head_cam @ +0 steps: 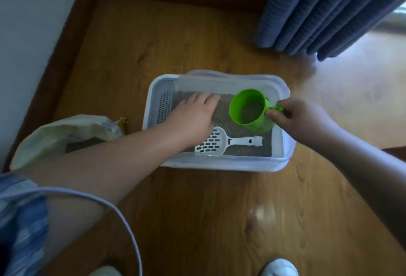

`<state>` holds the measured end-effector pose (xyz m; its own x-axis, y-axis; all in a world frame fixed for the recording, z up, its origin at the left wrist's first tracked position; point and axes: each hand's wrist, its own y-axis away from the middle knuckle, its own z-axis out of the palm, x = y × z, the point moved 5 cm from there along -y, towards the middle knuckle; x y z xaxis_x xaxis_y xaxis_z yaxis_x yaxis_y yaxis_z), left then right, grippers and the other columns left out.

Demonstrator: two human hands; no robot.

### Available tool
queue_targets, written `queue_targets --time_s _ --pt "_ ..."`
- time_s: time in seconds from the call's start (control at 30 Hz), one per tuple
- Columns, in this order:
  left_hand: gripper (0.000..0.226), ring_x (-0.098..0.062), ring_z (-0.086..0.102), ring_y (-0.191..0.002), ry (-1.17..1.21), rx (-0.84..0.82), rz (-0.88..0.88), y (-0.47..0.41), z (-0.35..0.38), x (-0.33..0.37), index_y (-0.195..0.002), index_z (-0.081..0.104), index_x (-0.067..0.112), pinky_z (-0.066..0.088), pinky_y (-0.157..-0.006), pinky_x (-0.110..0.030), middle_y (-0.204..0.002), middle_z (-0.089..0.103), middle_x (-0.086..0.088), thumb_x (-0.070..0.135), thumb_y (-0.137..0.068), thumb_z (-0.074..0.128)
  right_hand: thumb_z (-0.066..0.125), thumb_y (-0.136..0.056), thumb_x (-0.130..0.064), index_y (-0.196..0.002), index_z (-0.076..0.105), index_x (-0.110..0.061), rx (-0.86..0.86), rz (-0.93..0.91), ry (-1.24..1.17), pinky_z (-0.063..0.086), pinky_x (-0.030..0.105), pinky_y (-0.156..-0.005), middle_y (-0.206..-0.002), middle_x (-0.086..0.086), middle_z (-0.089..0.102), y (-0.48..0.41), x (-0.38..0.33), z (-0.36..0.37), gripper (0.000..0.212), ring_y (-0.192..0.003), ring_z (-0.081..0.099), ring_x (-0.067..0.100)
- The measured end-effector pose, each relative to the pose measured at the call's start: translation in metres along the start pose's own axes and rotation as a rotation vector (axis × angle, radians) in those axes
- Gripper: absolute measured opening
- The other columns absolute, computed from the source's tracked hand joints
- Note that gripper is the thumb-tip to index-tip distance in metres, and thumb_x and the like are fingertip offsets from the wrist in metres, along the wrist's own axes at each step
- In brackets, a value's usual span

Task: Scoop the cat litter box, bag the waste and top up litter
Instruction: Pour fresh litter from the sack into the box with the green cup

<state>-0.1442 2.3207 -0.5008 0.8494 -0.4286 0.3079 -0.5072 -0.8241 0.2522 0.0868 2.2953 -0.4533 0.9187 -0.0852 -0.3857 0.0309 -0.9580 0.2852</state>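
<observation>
Litter top-up is the step in hand, by the look of it. My right hand [301, 119] pinches the handle of the green cup [250, 111], tipped on its side over the right end of the box [219, 163], with grey grains showing inside it. My left hand [193, 119] lies flat, fingers straight, on the litter [222, 115] toward the far left corner, holding nothing. Scoop [214, 142] rests along the near edge. Bag [55, 137] sits open on the floor off the left end. Next, I reckon: roll the wrist so the cup empties, keep it low inside the walls, then level with the flat palm.
</observation>
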Motion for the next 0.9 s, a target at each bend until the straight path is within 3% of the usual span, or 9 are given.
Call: queue_targets --time_s 0.07,0.2,0.23,0.37,0.5,0.67,0.77,0.9 --pt "0.070 -0.027 0.027 -0.146 0.027 -0.025 0.007 -0.004 0.012 0.008 -0.156 0.022 0.017 0.027 -0.119 -0.046 -0.160 0.028 -0.008 0.019 -0.092 0.050 0.063 -0.090 -0.045 -0.064 0.053 -0.014 0.020 -0.071 0.068 0.032 0.034 -0.056 -0.069 0.002 0.050 0.006 0.007 -0.004 0.041 -0.065 0.048 0.021" --pt "0.068 -0.027 0.029 -0.146 0.085 -0.090 -0.011 -0.001 0.034 0.011 -0.155 0.024 0.018 0.030 -0.118 -0.046 -0.160 0.030 -0.006 0.019 -0.094 0.052 0.068 -0.089 -0.040 -0.063 0.056 -0.017 0.040 -0.160 0.246 0.021 0.015 -0.055 -0.067 0.000 0.044 0.014 0.007 -0.011 0.037 -0.069 0.044 0.020" --pt "0.067 -0.027 0.030 -0.145 0.092 -0.109 -0.019 -0.001 0.038 0.010 -0.155 0.025 0.018 0.031 -0.118 -0.047 -0.160 0.031 -0.006 0.019 -0.094 0.053 0.067 -0.089 -0.040 -0.063 0.055 -0.018 0.030 -0.161 0.264 0.020 0.016 -0.055 -0.067 0.000 0.044 0.016 0.007 -0.009 0.037 -0.070 0.044 0.021" --pt "0.063 -0.026 0.034 -0.143 0.104 -0.163 -0.014 -0.003 0.050 0.009 -0.153 0.029 0.018 0.035 -0.115 -0.048 -0.157 0.036 -0.006 0.018 -0.094 0.052 0.065 -0.089 -0.042 -0.067 0.061 -0.021 0.026 -0.258 0.382 0.031 0.029 -0.064 -0.074 0.002 0.045 0.025 0.006 0.004 0.031 -0.078 0.049 0.028" --pt "0.063 -0.026 0.038 -0.140 0.101 -0.146 0.016 -0.005 0.046 0.014 -0.152 0.030 0.021 0.038 -0.111 -0.048 -0.155 0.039 -0.004 0.016 -0.093 0.051 0.059 -0.089 -0.041 -0.075 0.069 -0.018 0.071 -0.280 0.462 0.034 0.030 -0.063 -0.077 0.003 0.043 0.026 0.010 0.009 0.029 -0.078 0.051 0.031" --pt "0.060 -0.027 0.037 -0.140 0.081 -0.121 0.035 -0.004 0.041 0.014 -0.152 0.030 0.020 0.037 -0.112 -0.047 -0.156 0.038 -0.005 0.016 -0.095 0.048 0.074 -0.084 -0.024 -0.072 0.071 -0.018 0.107 -0.392 0.568 0.046 0.033 -0.054 -0.073 -0.003 0.035 0.024 0.004 0.019 0.014 -0.070 0.049 0.028" --pt "0.060 -0.026 0.037 -0.140 0.071 -0.123 0.037 0.000 0.039 0.012 -0.152 0.030 0.020 0.038 -0.111 -0.047 -0.156 0.038 -0.005 0.017 -0.095 0.047 0.062 -0.093 -0.024 -0.088 0.067 -0.022 0.034 -0.216 0.593 0.041 0.034 -0.061 -0.087 0.000 0.035 0.011 0.019 0.029 0.008 -0.081 0.042 0.024" --pt "0.058 -0.026 0.038 -0.140 0.056 -0.111 0.029 0.008 0.034 0.008 -0.151 0.032 0.018 0.038 -0.112 -0.047 -0.154 0.039 -0.006 0.019 -0.095 0.049 0.064 -0.092 -0.027 -0.091 0.070 -0.021 -0.002 -0.174 0.645 0.044 0.037 -0.064 -0.086 0.003 0.041 0.010 0.032 0.039 0.009 -0.084 0.045 0.027"
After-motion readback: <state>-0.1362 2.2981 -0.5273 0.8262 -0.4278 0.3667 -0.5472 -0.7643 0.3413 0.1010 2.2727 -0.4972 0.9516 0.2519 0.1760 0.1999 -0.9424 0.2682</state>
